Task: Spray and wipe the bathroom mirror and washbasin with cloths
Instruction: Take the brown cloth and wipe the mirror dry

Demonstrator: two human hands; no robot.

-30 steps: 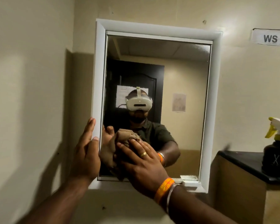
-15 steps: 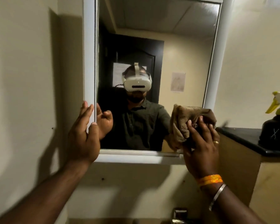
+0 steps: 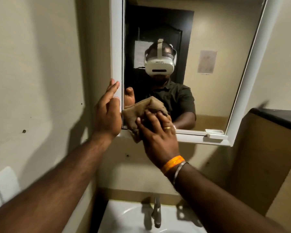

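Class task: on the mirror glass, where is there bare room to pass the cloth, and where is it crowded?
Free: the glass right of the brown cloth, out to the white frame. Crowded: the lower left corner, where the right hand presses the cloth beside the left hand on the frame.

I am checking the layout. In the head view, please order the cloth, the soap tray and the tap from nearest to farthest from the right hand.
1. Cloth: under the right hand, on the glass.
2. Soap tray: to the right, on the mirror's lower frame.
3. Tap: below, on the washbasin.
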